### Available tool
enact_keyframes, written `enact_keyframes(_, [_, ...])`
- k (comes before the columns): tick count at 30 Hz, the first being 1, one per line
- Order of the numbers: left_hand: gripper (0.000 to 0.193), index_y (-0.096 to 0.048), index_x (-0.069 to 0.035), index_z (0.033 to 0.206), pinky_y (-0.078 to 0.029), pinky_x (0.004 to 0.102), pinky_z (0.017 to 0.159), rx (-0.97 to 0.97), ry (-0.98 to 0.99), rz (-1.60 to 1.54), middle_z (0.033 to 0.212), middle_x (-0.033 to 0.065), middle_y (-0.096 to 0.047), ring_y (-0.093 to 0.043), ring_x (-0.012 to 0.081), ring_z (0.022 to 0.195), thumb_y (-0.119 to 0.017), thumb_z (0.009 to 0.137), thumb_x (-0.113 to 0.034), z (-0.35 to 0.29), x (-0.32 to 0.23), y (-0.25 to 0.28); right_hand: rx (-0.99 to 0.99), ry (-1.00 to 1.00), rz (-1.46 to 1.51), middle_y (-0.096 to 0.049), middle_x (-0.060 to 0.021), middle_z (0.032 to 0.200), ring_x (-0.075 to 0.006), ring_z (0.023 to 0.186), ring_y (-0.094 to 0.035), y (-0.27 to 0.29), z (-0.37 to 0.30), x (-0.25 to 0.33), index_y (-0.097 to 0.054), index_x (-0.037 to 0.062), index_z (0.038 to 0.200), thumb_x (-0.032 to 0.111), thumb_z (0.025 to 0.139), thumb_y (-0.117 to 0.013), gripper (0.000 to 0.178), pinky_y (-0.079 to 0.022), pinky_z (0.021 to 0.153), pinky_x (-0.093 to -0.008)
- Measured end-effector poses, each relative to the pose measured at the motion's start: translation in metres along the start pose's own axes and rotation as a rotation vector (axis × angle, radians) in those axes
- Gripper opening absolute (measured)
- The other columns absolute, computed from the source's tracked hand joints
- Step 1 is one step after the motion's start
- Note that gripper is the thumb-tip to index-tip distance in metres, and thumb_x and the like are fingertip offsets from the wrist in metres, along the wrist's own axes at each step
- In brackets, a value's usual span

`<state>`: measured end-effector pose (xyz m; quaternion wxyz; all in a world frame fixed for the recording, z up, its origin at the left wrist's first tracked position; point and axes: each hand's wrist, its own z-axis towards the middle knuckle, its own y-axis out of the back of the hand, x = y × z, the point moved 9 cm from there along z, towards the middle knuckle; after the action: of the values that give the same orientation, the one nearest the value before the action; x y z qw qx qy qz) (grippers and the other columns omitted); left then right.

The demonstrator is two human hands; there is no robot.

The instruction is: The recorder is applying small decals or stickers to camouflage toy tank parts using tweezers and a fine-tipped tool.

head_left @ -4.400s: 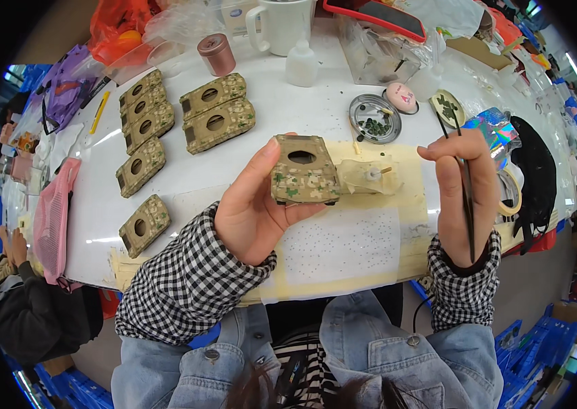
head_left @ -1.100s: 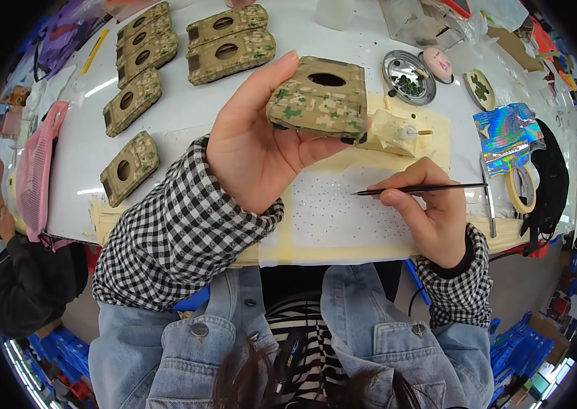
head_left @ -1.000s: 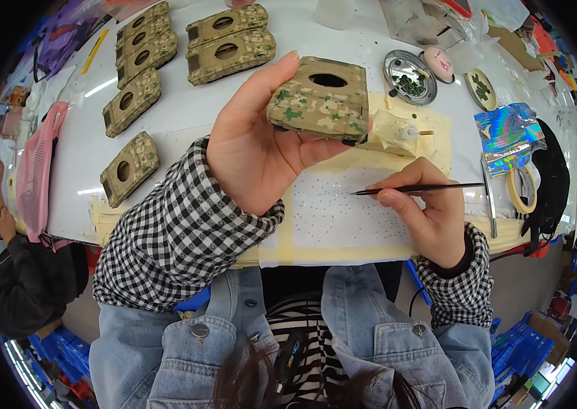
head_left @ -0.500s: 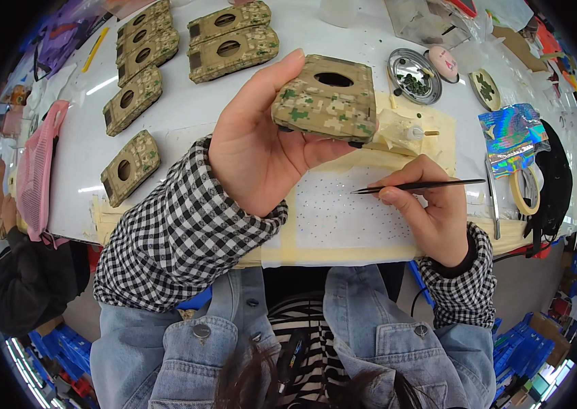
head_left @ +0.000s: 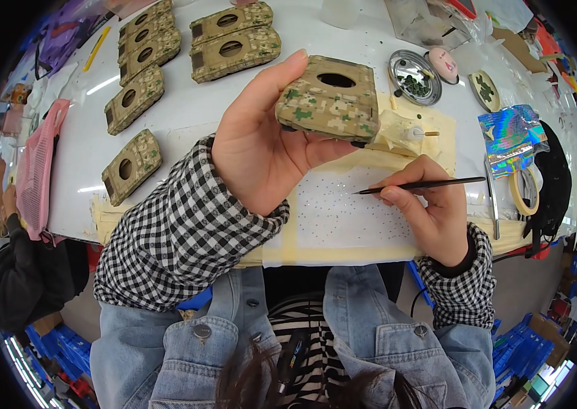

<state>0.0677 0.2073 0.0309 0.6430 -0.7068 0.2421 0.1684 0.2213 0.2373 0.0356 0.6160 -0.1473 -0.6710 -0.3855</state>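
My left hand [head_left: 261, 146] grips a camouflage-patterned model tank hull [head_left: 333, 109] by its side and underside, raised over the table. A dark oval opening shows in its top. In my right hand [head_left: 425, 204], thumb and fingers pinch a slim black pointed tool [head_left: 442, 183]; whether it is tweezers or a fine brush I cannot tell. Its tip points left, over a white sheet [head_left: 343, 238] scattered with many tiny specks, apart from the hull. Yellowish tape edges the sheet. Just beyond my right hand, a tape-covered block [head_left: 397, 133] bears a small white nozzle-like piece.
Several matching hulls [head_left: 132, 167] stand at the left and far left. A round metal dish [head_left: 414, 78] of small green parts and an oval dish [head_left: 485, 91] lie at the far right. Nearer are silver tweezers [head_left: 493, 198], a tape roll [head_left: 525, 192] and a shiny pouch [head_left: 513, 140].
The hull in my left hand has shifted very slightly to the right and tilted a little. My right hand and the black tool stay almost where they were.
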Motion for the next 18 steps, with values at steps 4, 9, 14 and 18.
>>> enact_keyframes(4, [0.059, -0.028, 0.011, 0.134, -0.054, 0.0332, 0.088, 0.003, 0.002, 0.005, 0.133, 0.0320, -0.037, -0.057, 0.0326, 0.108, -0.029, 0.098, -0.036, -0.0005, -0.0003, -0.0010, -0.007, 0.000, 0.004, -0.063, -0.0079, 0.075, -0.0130, 0.068, -0.060, 0.0007, 0.0002, 0.0009, -0.061, -0.0033, 0.083, 0.004, 0.081, -0.066, 0.009, -0.048, 0.061, -0.0234])
enact_keyframes(9, [0.059, -0.028, 0.011, 0.134, -0.054, 0.0330, 0.089, 0.022, -0.006, -0.005, 0.133, 0.0320, -0.037, -0.057, 0.0323, 0.108, -0.029, 0.098, -0.036, 0.0001, -0.0006, -0.0006, -0.012, -0.012, 0.015, -0.063, -0.0080, 0.077, -0.0129, 0.069, -0.060, 0.0024, -0.0003, 0.0011, -0.061, -0.0032, 0.083, 0.004, 0.082, -0.066, 0.009, -0.048, 0.062, -0.0234])
enact_keyframes(14, [0.059, -0.028, 0.011, 0.134, -0.054, 0.0327, 0.089, 0.024, -0.006, -0.010, 0.133, 0.0319, -0.037, -0.057, 0.0322, 0.108, -0.029, 0.098, -0.036, 0.0001, -0.0005, -0.0008, -0.009, -0.009, 0.039, -0.063, -0.0079, 0.078, -0.0125, 0.069, -0.060, 0.0009, -0.0008, 0.0006, -0.061, -0.0032, 0.084, 0.004, 0.082, -0.065, 0.009, -0.048, 0.062, -0.0232])
enact_keyframes(18, [0.059, -0.028, 0.011, 0.134, -0.054, 0.0325, 0.089, 0.017, -0.008, -0.005, 0.133, 0.0318, -0.037, -0.057, 0.0320, 0.108, -0.029, 0.098, -0.036, -0.0002, -0.0006, -0.0010, 0.006, -0.002, 0.017, -0.063, -0.0078, 0.078, -0.0124, 0.069, -0.060, 0.0002, -0.0007, 0.0008, -0.061, -0.0032, 0.084, 0.004, 0.082, -0.065, 0.009, -0.048, 0.062, -0.0231])
